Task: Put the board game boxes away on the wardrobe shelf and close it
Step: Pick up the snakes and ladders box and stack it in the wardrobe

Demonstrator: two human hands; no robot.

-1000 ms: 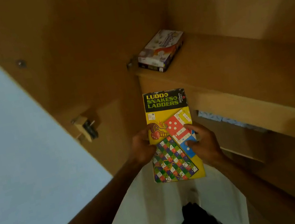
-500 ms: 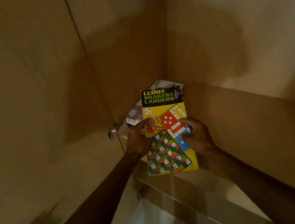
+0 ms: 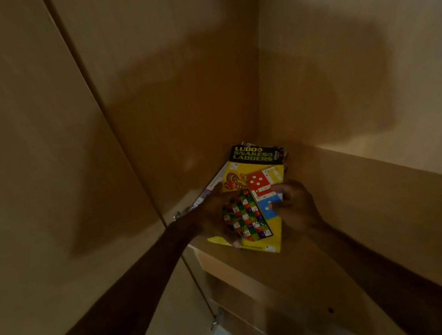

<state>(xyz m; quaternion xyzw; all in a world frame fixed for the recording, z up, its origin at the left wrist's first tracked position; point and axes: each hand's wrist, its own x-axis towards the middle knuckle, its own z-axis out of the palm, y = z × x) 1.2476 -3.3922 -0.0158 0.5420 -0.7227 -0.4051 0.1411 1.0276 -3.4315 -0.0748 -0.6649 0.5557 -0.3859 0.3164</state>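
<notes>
Both hands were closed on the yellow board game box (image 3: 256,190): the left hand (image 3: 211,219) gripped its left edge with the fingers wrapped under near the lower corner, and the right hand (image 3: 294,207) pinched its right edge over the blue patch of the cover art. The box was held flat, printed face up, over the near corner of the wardrobe shelf (image 3: 367,200), its far end lying above a second box (image 3: 211,188) that sat in the corner against the side panel; only a pale printed edge of that lower box showed, and whether the two were touching could not be told. The step in hand looked like setting this box down on top of the one already stored, so the task seemed roughly halfway, with the door not yet shut. The next move probably called for lowering the box squarely onto the lower one, sliding it back until its near end cleared the shelf lip, then letting go with both hands and drawing the arms out before swinging the wardrobe door (image 3: 23,172) closed. On the black band at the top of the cover, yellow and green lettering read "LUDO & SNAKES & LADDERS"; a small logo at the band's right end was too blurred to read. Below it were a red die face, a snake and a chequered board.
</notes>
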